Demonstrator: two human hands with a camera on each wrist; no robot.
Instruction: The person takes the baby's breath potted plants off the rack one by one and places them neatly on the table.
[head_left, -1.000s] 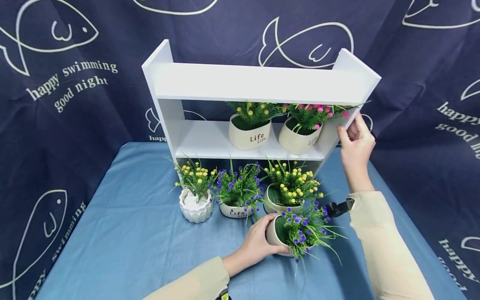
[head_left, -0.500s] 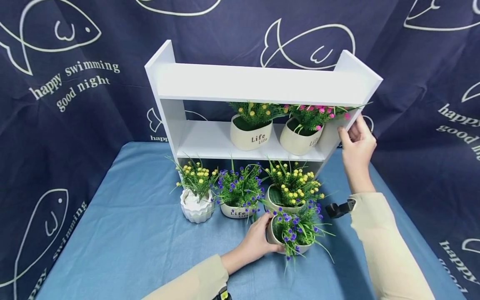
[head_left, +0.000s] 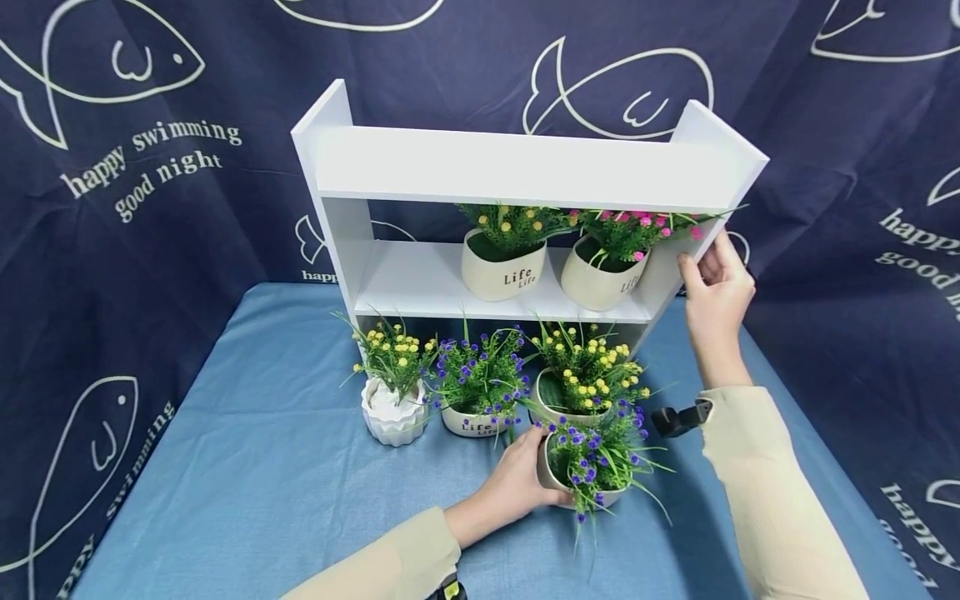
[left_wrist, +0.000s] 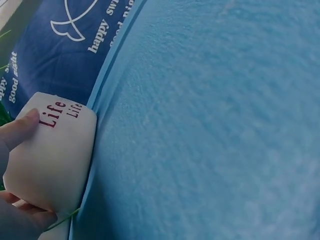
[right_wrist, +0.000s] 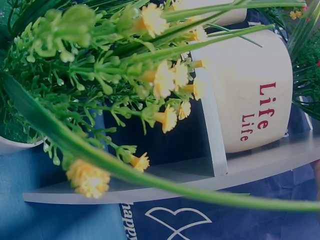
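My left hand (head_left: 510, 479) grips a cream pot (head_left: 553, 471) of purple flowers (head_left: 592, 458) at the front of the table. In the left wrist view the thumb lies on the wall of this pot (left_wrist: 60, 155) near the word "Life", with fingers round the opposite side; its base is right at the blue cloth. My right hand (head_left: 718, 287) holds the right side panel of a white shelf (head_left: 502, 167), thumb on the front edge and fingers behind. On the middle board, close by, stand a yellow-flowered pot (head_left: 501, 271) and a pink-flowered pot (head_left: 600, 279).
In front of the shelf stand a white fluted pot (head_left: 393, 417) with yellow flowers, a purple-flowered pot (head_left: 472, 423) and a yellow-flowered pot (head_left: 547, 408) right behind the gripped one. A dark fish-print curtain (head_left: 420, 67) hangs behind the blue-covered table (head_left: 247, 467).
The gripped pot has shifted slightly and stands more upright, its flowers swinging a little left, mostly in the first half second. My right hand keeps its hold on the shelf.
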